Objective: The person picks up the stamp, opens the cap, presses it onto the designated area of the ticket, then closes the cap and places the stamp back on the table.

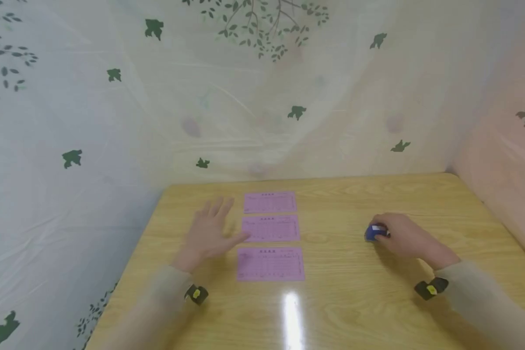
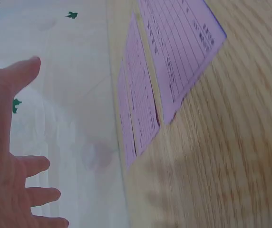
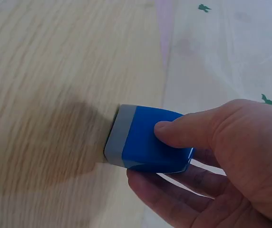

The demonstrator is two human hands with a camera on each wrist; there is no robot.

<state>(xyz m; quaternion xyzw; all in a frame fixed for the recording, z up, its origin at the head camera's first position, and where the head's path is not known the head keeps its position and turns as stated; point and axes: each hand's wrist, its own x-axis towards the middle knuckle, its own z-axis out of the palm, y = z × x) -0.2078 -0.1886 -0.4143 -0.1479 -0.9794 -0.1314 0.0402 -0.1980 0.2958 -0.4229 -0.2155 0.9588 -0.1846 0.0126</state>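
Note:
On the right side of the table, my right hand (image 1: 406, 237) pinches a blue stamp (image 3: 145, 137) with a grey base. The thumb lies on one face of it and the fingers are behind and below. My left hand (image 1: 206, 234) hovers with fingers spread at the left of three pink printed slips. Its thumb overlaps the left edge of the middle slip (image 1: 273, 228) in the head view. The far slip (image 1: 270, 202) and the near slip (image 1: 271, 265) line up with it in a column, and the left hand holds nothing.
The slips lie on a wooden table (image 1: 337, 301) with light glare near its front. A pale curtain (image 1: 253, 97) with green leaf and bird prints hangs behind and along both sides. Each wrist wears a dark band with a yellow mark.

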